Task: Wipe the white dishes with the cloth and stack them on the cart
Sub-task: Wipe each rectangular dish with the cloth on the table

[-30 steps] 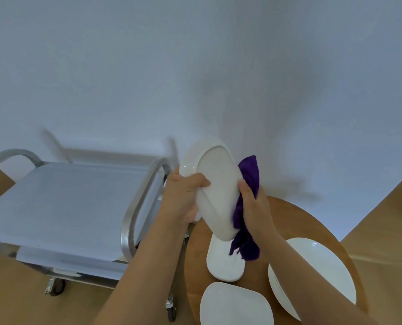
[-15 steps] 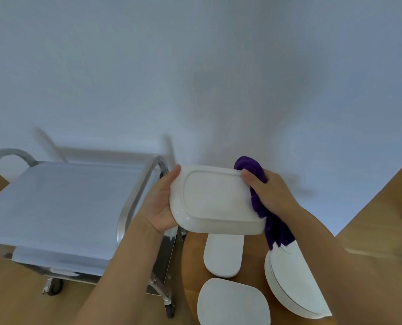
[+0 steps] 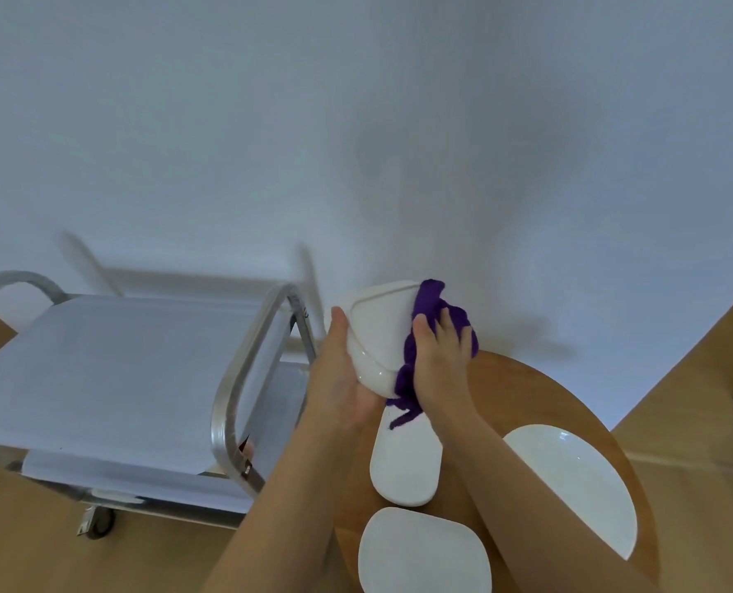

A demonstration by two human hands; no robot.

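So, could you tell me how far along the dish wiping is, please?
Nothing is stacked yet: the cart shelf shows no dishes. In hand: the left hand holds a white dish while the right hand presses the purple cloth against it. Left: three dishes on the round table.

**Two bare forearms, nothing worn**

Only the person's two arms and hands show, entering from the bottom edge; the left forearm [image 3: 283, 498] is bare from the frame edge to the wrist, with no sleeve or cuff in view; the right forearm [image 3: 497, 472] is bare likewise; the left hand [image 3: 343, 378] carries no glove, ring, watch or band that can be made out; the right hand [image 3: 439, 357] is equally unadorned, its fingers [image 3: 446, 325] bare with short nails; the wide lens stretches both forearms so they look long and broad near the bottom edge; no other part of the body or clothing is in view.
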